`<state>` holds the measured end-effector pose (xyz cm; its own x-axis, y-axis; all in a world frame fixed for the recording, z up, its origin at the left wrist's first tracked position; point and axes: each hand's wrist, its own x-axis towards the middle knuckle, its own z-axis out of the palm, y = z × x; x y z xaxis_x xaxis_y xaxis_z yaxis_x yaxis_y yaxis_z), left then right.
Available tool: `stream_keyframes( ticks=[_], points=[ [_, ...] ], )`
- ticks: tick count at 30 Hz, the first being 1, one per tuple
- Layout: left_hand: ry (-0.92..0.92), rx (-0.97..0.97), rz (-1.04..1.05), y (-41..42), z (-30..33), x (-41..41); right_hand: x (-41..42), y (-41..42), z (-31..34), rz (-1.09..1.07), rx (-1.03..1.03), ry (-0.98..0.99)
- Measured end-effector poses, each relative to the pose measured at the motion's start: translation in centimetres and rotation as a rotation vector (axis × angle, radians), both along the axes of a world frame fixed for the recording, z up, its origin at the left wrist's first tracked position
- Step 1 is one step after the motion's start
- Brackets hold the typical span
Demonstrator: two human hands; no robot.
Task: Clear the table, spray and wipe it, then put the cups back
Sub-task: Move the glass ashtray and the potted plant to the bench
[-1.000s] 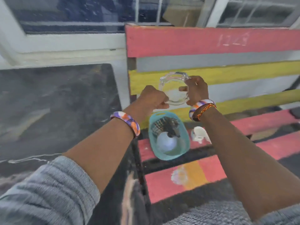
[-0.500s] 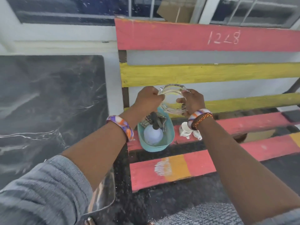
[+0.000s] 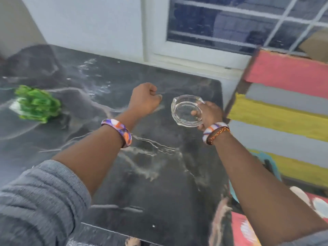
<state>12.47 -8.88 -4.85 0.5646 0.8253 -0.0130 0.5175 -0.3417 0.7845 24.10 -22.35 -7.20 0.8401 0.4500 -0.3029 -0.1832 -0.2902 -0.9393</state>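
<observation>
A clear glass dish (image 3: 184, 110) with a notched rim hangs tilted above the right part of the dark marble table (image 3: 156, 174). My right hand (image 3: 208, 112) grips its right rim. My left hand (image 3: 145, 99) is a closed fist over the table to the left of the dish, apart from it and holding nothing. A crumpled green cloth (image 3: 38, 104) lies on the table at the far left. No cups show in this view.
A slatted bench (image 3: 276, 107) painted pink, grey and yellow stands right of the table. A teal basin (image 3: 271, 164) sits on its seat, mostly hidden behind my right forearm. A white wall and a barred window (image 3: 239, 22) run behind the table.
The view swung left from the bench to the table. My left hand let go of the glass dish and closed into a fist. My right hand carried the dish over the table.
</observation>
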Motion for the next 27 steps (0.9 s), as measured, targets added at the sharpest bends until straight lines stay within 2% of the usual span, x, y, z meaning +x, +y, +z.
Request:
stream_keyframes(
  ticks=[4, 8, 10, 13, 16, 23, 27],
  points=[
    [0.182, 0.204, 0.068, 6.8, -0.7, -5.2, -3.2, 5.9, -0.5, 0.050, 0.018, 0.035],
    [0.719, 0.429, 0.126, 11.9, -1.5, -10.0, -5.8, 10.0, -1.0, 0.096, -0.005, 0.048],
    [0.899, 0.419, 0.277, 13.8, -2.0, -11.9, -6.7, 11.2, -1.4, 0.112, -0.018, 0.053],
    [1.044, 0.275, 0.450, 16.2, -2.7, -14.3, -7.3, 12.0, -1.7, 0.120, -0.026, 0.052],
    [0.987, 0.189, 0.445, 17.5, -3.5, -15.9, -7.5, 12.2, -1.8, 0.113, -0.046, 0.031],
    [0.825, 0.445, 0.243, 15.5, -2.1, -14.1, -6.4, 10.8, -1.6, 0.072, -0.058, 0.002],
    [0.535, 0.426, 0.161, 12.5, 0.6, -9.6, -5.2, 8.4, -1.4, 0.015, -0.053, 0.003]
  ],
)
